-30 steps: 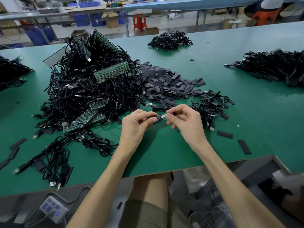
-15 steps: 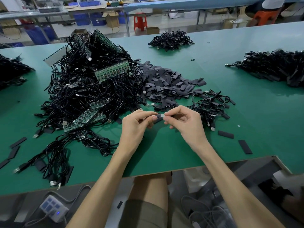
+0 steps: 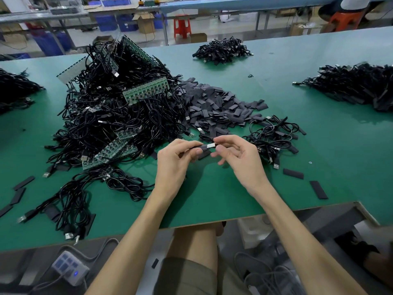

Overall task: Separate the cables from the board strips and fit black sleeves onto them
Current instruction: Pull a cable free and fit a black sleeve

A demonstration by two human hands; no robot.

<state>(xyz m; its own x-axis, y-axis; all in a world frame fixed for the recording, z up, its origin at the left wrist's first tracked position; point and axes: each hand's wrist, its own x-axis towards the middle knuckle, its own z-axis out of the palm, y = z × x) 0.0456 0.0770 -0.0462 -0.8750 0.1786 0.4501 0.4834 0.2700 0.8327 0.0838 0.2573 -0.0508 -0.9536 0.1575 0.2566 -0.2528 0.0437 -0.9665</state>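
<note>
Landmark: cable heap (image 3: 110,116), a tall tangle of black cables on the green surface (image 3: 212,199), with green board strips (image 3: 146,92) lodged among the cords. Right of the cable heap, touching its edge: sleeve pile (image 3: 217,107), loose flat black pieces. Just in front of the cable heap's right side, raised off the surface: left hand (image 3: 176,160), fingers narrow, thumb and forefinger pinching one black sleeve (image 3: 203,148); right hand (image 3: 240,160), thumb and forefinger pinching a cable end (image 3: 210,145), remaining fingers loosely spread. The pale cable end meets the mouth of the black sleeve; how far it sits inside cannot be told. Further right of the cable heap, past the sleeve pile: small cable bundle (image 3: 274,139), then two single sleeves (image 3: 293,173) lying apart. Well behind the cable heap: far cable pile (image 3: 222,50). In front of the cable heap, below the surface's edge: white power strip (image 3: 69,267).
</note>
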